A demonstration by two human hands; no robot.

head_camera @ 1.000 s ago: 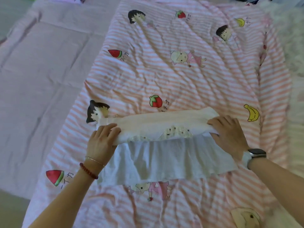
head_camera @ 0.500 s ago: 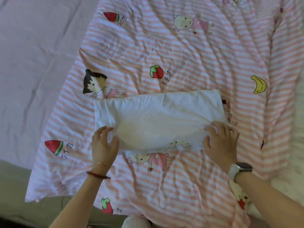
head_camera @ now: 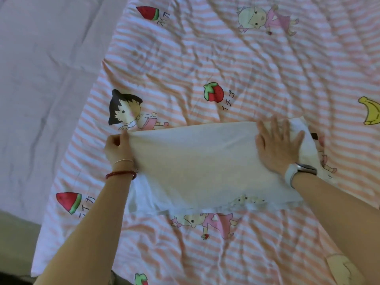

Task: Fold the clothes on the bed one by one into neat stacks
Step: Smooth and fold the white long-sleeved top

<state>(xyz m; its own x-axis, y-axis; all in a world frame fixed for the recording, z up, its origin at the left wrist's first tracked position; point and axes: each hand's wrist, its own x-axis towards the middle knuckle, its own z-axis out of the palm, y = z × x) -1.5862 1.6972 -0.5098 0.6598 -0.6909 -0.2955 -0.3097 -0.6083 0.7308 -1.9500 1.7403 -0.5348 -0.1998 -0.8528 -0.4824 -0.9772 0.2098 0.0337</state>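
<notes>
A white garment (head_camera: 201, 165) lies folded into a wide band across the pink-striped quilt (head_camera: 205, 58), with a small print showing along its near edge. My left hand (head_camera: 118, 148) pinches the garment's far left corner and lifts that end slightly off the quilt. My right hand (head_camera: 277, 145) lies flat with fingers spread on the garment's right part, pressing it down. A bit of the garment sticks out past my right hand.
The quilt carries cartoon figures, strawberries, watermelon slices and a banana. A plain lilac sheet (head_camera: 41, 89) covers the bed to the left. The bed's near edge and the floor (head_camera: 14, 239) show at the lower left.
The garment's upper part was folded down toward me. Both hands have since moved from its near edge to its far edge; the left now pinches the corner, the right presses flat.
</notes>
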